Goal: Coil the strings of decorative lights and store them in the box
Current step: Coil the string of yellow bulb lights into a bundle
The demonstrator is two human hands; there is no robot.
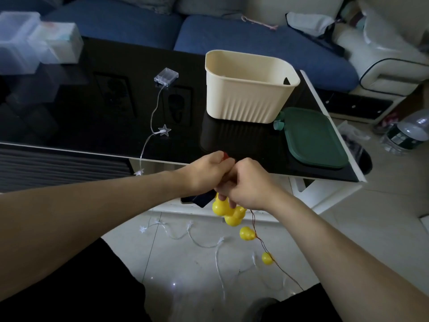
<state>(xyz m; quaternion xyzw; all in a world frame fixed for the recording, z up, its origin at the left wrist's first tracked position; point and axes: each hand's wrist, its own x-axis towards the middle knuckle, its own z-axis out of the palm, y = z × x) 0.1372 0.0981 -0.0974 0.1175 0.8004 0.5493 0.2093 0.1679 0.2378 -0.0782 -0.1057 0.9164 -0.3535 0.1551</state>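
A clear star-shaped light string (155, 126) trails from the black glass table (97, 117) down to the floor, untouched. The left hand (206, 173) and right hand (248, 184) both pinch the gathered yellow duck-shaped light string (228, 211) in front of the table edge; its tail dangles. Winding goes best in even loops, keeping wire taut. The cream ribbed plastic box (246, 98) stands open behind.

A home living room: a blue sofa (243, 36) fills the top of the frame behind a black glass desk (104, 108), with pale tiled floor (383, 217) at lower right.
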